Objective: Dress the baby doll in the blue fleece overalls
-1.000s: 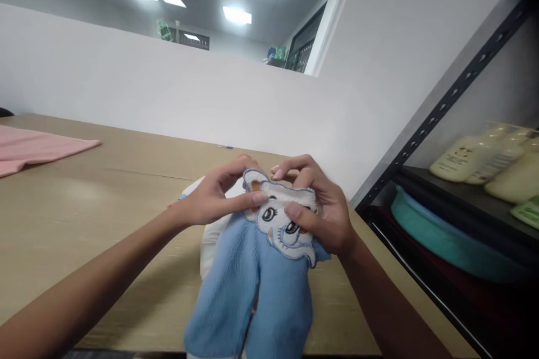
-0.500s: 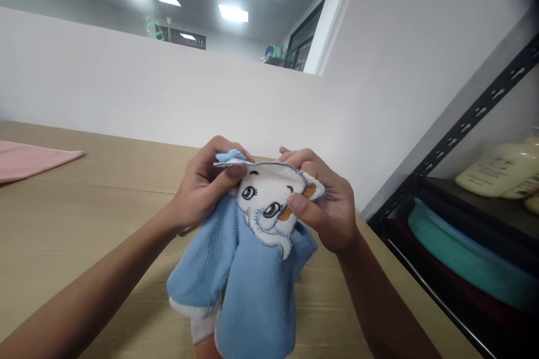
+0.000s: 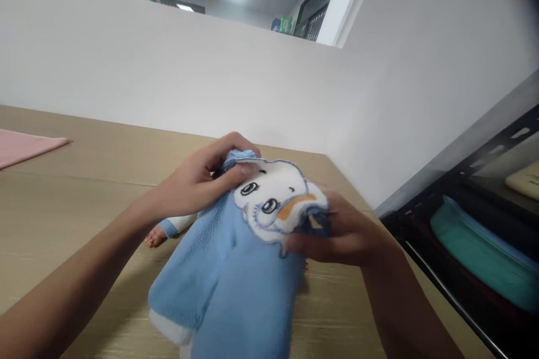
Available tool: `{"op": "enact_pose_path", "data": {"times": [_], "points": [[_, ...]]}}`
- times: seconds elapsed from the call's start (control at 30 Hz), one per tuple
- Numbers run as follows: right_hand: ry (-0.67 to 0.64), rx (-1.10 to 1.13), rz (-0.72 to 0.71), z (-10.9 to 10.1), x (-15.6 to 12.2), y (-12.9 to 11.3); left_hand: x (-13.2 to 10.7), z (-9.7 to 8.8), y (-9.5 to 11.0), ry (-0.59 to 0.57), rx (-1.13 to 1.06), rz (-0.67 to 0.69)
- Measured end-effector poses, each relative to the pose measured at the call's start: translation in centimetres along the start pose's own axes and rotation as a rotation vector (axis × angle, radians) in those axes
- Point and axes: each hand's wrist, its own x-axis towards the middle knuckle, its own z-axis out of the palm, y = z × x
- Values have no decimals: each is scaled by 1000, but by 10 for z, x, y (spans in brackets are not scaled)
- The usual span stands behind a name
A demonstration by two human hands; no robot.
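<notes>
A blue fleece doll outfit [image 3: 252, 286] with white trim hangs between my hands over the table. At its top is a white embroidered elephant face [image 3: 273, 182] with black eyes and orange ear patches. My left hand [image 3: 210, 176] pinches the upper left edge of that face, thumb in front and fingers behind. On the other side my right hand [image 3: 337, 230] grips the cloth at the ear, its fingers partly hidden by folds. From behind the blue cloth a small doll's hand [image 3: 155, 236] pokes out to the left in a blue and white cuff; the rest of the doll is covered.
A pink cloth [image 3: 29, 147] lies on the tan table [image 3: 76, 202] at the far left. A white partition wall [image 3: 168, 73] rises behind the table. On the right stands a black metal shelf [image 3: 471, 162] holding a teal basin [image 3: 471, 252] and a pale yellow item [image 3: 524, 179].
My right hand has moved down and closed around the ear side, folding the cloth. The outfit has turned somewhat, and the doll's hand now shows at the left. My view has shifted down and right.
</notes>
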Motion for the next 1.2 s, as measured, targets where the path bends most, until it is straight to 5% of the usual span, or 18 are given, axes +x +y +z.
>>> {"op": "enact_pose_path", "data": {"times": [0.1,0.17,0.3,0.37,0.53,0.67,0.73,0.83,0.93,1.03,1.2], "points": [[140,94,-68,-6,-7,1,1,-18,-3,-333,10,-40],[100,95,-25,-9,-9,1,0,-25,-7,-442,-49,-23],[-262,-161,75,-7,0,-1,-1,-16,-17,-323,-280,-8],[-319,-255,51,1,7,1,-2,-7,-20,-322,-339,-48],[-251,-183,-20,15,12,13,-2,-7,-16,-380,-365,-154],[21,-11,6,18,2,20,-5,-24,-10,-625,-410,-251],[116,64,72,20,0,18,-5,-29,-10,-645,-416,-223],[-70,69,127,22,5,11,-1,-28,-13,-483,-391,-88],[-287,-33,73,21,14,4,2,-24,-17,-457,-338,-112],[-209,-72,85,18,16,8,1,-20,-16,-569,-335,-215],[-38,296,268,19,3,35,-5,-11,-12,-831,-631,-305]]}}
